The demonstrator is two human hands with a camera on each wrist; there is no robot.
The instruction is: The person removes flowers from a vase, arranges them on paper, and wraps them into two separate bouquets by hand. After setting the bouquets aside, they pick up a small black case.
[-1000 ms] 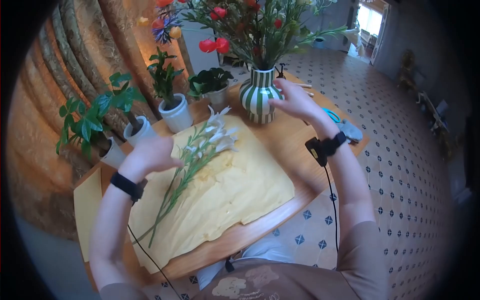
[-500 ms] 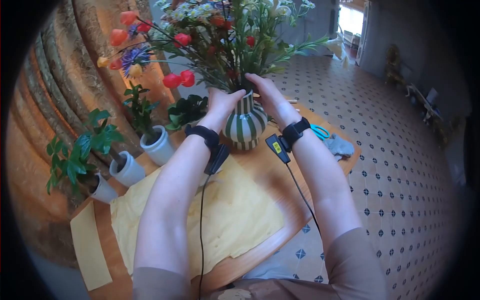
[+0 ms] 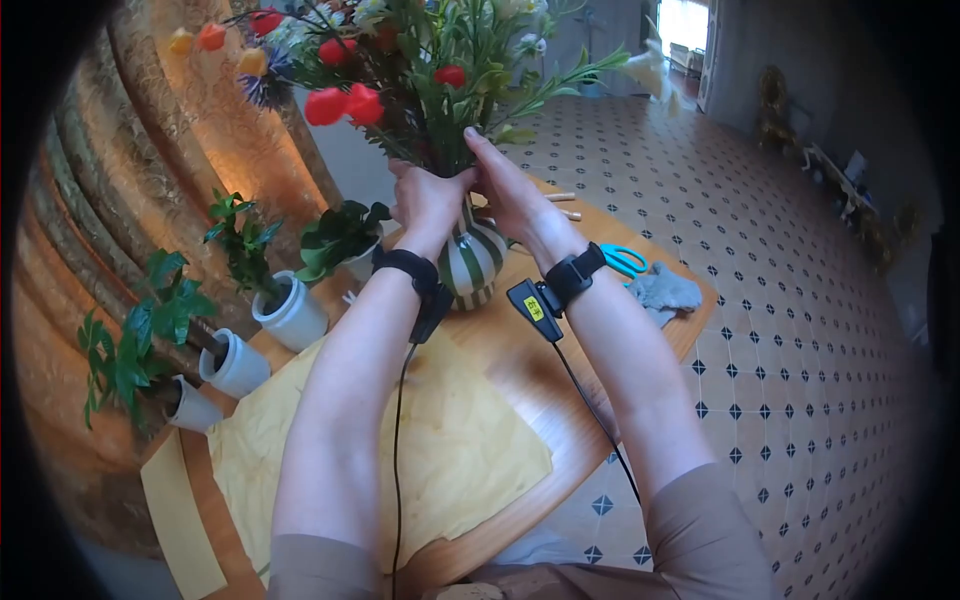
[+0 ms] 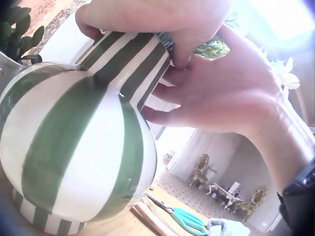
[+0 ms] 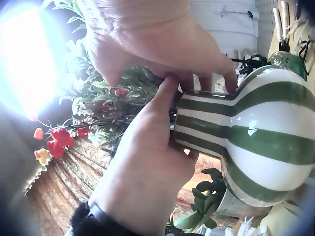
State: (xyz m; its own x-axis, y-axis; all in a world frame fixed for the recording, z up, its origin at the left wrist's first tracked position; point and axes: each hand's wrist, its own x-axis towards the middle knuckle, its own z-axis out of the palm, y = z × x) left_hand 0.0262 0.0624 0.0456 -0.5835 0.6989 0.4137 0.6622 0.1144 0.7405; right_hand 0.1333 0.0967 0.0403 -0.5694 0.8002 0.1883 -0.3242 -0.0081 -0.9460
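Note:
A green-and-white striped vase (image 3: 470,258) stands on the wooden table, full of mixed flowers (image 3: 440,85) with red, orange and white blooms. Around its mouth my left hand (image 3: 430,200) is curled, the thumb laid across the stems at the rim and fingers at the neck (image 5: 202,123). Opposite it, my right hand (image 3: 515,195) holds the other side, its fingers (image 4: 165,115) bent against the neck and its thumb up along the stems. Both palms face each other. Part of the rim is hidden by the hands.
Potted plants (image 3: 235,362) line the table's left side by a curtain (image 3: 170,130). Yellow paper (image 3: 470,430) covers the front. Turquoise-handled scissors (image 3: 625,262) and a grey cloth (image 3: 668,292) lie at the right edge. Cables run from both wrist cameras.
My left hand has moved from above the white lilies on the paper to the vase's mouth. My right hand has closed in on the neck too. The view has shifted.

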